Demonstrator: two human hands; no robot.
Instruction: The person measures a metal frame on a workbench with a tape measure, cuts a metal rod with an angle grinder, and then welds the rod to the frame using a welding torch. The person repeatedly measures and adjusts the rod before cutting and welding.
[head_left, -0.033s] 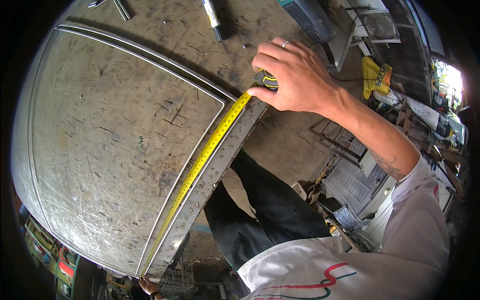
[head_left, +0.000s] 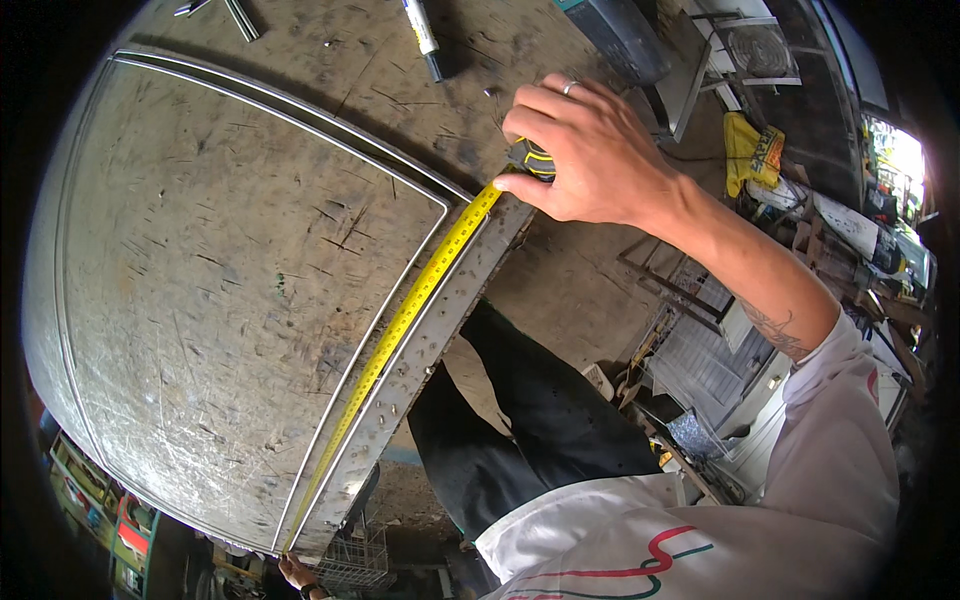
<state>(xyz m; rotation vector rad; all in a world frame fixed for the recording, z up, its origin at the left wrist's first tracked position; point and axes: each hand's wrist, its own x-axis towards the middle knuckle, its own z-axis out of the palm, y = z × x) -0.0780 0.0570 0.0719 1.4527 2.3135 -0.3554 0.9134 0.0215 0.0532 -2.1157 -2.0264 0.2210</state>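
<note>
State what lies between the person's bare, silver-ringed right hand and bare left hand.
The head view shows a long, flat yellow tape-measure blade running from the right hand to the left hand, with a thin silver metal rod alongside.

Tape measure (head_left: 411,305) | yellow blade extended, straight | alongside bent metal rod (head_left: 448,207), rounded corner

The tape measure (head_left: 407,315) shows a bright yellow blade with fine black graduations and a black case with yellow trim. The metal frame (head_left: 446,207) beside the tape measure is plain silver-grey. Beneath the tape measure, the tabletop (head_left: 230,260) is mottled brownish grey, streaked with dark scratches. Right of the tape measure, the trousers (head_left: 560,400) are plain black, the shirt (head_left: 600,560) is white with curving red and green lines, and the sack (head_left: 738,150) is yellow with dark lettering.
</note>
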